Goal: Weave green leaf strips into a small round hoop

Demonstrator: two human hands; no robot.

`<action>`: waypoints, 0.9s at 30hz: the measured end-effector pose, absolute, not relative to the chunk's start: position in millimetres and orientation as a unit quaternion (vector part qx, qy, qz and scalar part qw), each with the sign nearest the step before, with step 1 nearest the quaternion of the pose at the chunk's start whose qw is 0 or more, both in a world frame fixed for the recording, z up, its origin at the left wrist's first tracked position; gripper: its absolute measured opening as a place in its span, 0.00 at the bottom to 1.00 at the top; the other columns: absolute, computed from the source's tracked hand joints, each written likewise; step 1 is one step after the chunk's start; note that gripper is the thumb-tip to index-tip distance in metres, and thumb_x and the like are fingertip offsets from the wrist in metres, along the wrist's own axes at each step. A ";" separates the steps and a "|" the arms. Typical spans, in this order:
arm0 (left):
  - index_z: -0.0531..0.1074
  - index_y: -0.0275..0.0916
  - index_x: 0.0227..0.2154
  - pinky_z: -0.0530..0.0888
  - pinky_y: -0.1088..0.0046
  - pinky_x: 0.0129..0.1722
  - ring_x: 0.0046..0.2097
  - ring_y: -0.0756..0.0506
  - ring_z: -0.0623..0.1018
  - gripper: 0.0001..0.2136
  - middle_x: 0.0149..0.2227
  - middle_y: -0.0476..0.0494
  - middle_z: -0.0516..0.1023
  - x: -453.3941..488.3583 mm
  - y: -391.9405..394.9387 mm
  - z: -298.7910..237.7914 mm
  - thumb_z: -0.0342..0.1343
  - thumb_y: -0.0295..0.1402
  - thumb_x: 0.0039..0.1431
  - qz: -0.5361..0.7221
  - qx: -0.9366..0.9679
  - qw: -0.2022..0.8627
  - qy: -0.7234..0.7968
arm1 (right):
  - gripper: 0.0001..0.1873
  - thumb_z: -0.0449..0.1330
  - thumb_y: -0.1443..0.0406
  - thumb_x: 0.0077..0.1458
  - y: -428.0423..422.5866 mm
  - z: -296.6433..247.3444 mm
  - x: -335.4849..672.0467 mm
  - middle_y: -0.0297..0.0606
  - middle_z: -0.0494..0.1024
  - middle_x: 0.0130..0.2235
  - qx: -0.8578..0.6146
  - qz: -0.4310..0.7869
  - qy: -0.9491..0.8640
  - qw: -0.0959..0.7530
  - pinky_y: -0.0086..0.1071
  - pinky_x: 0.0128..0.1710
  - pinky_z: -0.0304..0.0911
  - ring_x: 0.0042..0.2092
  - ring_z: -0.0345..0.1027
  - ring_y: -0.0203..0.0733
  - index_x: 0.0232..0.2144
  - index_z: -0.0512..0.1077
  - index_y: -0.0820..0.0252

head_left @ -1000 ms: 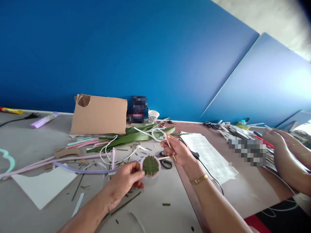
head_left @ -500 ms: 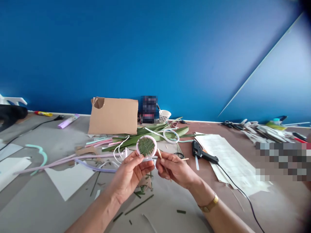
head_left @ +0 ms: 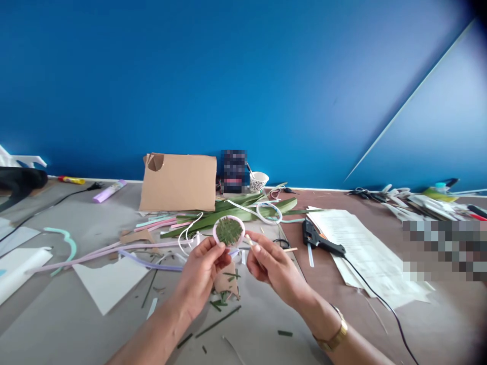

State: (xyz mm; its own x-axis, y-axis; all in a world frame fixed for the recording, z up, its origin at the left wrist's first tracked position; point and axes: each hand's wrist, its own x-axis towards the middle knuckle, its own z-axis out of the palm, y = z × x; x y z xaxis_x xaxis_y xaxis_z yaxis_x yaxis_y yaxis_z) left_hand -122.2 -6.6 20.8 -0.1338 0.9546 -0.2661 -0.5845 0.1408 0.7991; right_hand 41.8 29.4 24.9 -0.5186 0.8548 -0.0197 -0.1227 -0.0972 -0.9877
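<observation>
My left hand (head_left: 201, 274) pinches the lower edge of a small round disc (head_left: 229, 230), pale pink at the rim with woven green leaf strips in its middle, held upright above the table. My right hand (head_left: 271, 264) is closed on a thin wooden stick (head_left: 248, 240) whose tip touches the disc's right edge. A gold watch (head_left: 335, 336) sits on my right wrist. Below the hands lie cut green strips (head_left: 224, 299) and a scrap of brown card (head_left: 227, 284).
A black glue gun (head_left: 319, 240) with its cord lies right of my hands beside a stack of printed paper (head_left: 361, 248). Behind are long green leaves (head_left: 232, 210), a cardboard piece (head_left: 178, 182), a paper cup (head_left: 258, 181), coloured paper strips (head_left: 114, 248) and white sheets (head_left: 108, 281).
The view swung left, so another person's arms at the right are out of sight. My hands came together and the disc rose upright. The stick's tip now meets the disc's edge.
</observation>
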 end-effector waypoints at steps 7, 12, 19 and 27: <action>0.72 0.37 0.28 0.69 0.74 0.36 0.31 0.51 0.71 0.08 0.27 0.52 0.73 -120.5 -7.8 20.6 0.62 0.36 0.49 0.614 0.297 0.547 0.486 | 0.24 0.54 0.51 0.59 25.2 21.7 33.4 0.28 0.68 0.20 -0.284 0.691 -0.579 0.328 0.25 0.18 0.47 0.17 0.53 0.27 0.49 0.66 0.63; 0.72 0.37 0.27 0.70 0.73 0.37 0.31 0.50 0.72 0.09 0.28 0.50 0.73 -119.8 -7.9 17.7 0.62 0.38 0.49 0.606 0.310 0.537 0.497 | 0.20 0.54 0.53 0.59 25.4 20.6 31.1 0.27 0.68 0.20 -0.297 0.689 -0.562 0.348 0.24 0.18 0.46 0.16 0.52 0.26 0.43 0.68 0.63; 0.72 0.37 0.28 0.71 0.71 0.40 0.34 0.48 0.73 0.09 0.32 0.48 0.75 -117.1 -8.6 15.6 0.61 0.38 0.51 0.600 0.331 0.529 0.500 | 0.16 0.55 0.55 0.59 23.4 18.5 27.9 0.28 0.67 0.19 -0.303 0.692 -0.554 0.349 0.24 0.17 0.46 0.17 0.52 0.26 0.39 0.68 0.63; 0.72 0.37 0.26 0.70 0.75 0.33 0.28 0.52 0.71 0.09 0.25 0.51 0.72 -121.4 -7.5 21.4 0.63 0.36 0.47 0.604 0.289 0.551 0.497 | 0.21 0.55 0.54 0.58 27.4 22.9 35.7 0.27 0.67 0.19 -0.332 0.668 -0.553 0.371 0.24 0.17 0.45 0.17 0.51 0.27 0.47 0.65 0.62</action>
